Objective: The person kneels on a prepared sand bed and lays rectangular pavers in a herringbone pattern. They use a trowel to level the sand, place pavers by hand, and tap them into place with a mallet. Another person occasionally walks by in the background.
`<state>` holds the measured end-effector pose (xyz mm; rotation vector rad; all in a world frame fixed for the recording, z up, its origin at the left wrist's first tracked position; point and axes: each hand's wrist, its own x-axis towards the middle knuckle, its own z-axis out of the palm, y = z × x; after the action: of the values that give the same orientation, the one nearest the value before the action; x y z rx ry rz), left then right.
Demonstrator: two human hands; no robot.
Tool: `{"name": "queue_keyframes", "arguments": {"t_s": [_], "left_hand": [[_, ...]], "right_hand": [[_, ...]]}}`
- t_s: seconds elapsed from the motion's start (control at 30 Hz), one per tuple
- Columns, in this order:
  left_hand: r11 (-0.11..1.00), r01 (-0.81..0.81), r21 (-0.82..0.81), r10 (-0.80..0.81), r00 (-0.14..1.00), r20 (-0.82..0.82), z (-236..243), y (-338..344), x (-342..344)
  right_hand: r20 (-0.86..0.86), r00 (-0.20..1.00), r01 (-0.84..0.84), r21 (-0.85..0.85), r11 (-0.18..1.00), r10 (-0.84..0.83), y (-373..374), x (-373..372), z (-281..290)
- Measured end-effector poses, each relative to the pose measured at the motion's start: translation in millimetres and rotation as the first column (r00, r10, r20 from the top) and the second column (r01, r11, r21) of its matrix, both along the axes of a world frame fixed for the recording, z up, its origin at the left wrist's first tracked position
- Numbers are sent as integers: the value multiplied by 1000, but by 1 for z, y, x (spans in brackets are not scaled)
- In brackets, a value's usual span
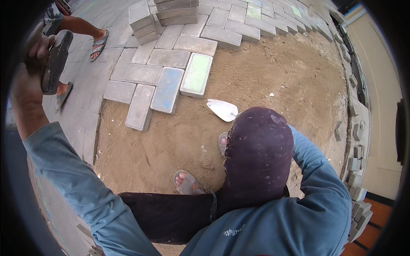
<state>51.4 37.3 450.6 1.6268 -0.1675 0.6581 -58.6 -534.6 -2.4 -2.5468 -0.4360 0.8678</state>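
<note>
My left hand (30,68) is raised at the far left, its fingers wrapped round a dark, elongated block-like object (57,59) that I cannot clearly identify. My bent knee (260,145) is at centre right, with my right arm (316,166) beside it and that hand hidden behind the knee. A white-bladed trowel (221,110) is just left of the knee, its handle out of sight, so I cannot tell if it is held. In front, a blue-tinted paver (166,89) and a green-tinted paver (196,74) end the laid rows beside bare sand (277,72).
Stacked grey pavers (143,21) stand on the paving at the top. Another person's sandalled foot (98,45) is at upper left. Along the right run a rough edge with paver pieces (358,209) and a cream wall (376,85). My own sandalled foot (185,181) rests on the sand.
</note>
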Motion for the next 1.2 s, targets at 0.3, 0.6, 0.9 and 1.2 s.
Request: {"name": "queue_keyframes", "arguments": {"t_s": [0.3, 0.6, 0.9, 1.2], "left_hand": [[956, 133, -261, -179, 970, -164, -69, 84, 41], [886, 295, -358, -362, 922, -137, -81, 60, 52], [860, 315, -400, -403, 901, -157, -100, 66, 79], [865, 305, -398, -398, 901, -175, -99, 52, 87]], "right_hand": [[327, 605, 794, -327, 513, -727, -40, -103, 86], [281, 646, 762, -294, 577, -710, 50, -164, 81], [312, -54, 964, -230, -130, -948, -93, -322, 73], [343, 348, 853, -502, 143, -873, -34, -386, 80]]}}
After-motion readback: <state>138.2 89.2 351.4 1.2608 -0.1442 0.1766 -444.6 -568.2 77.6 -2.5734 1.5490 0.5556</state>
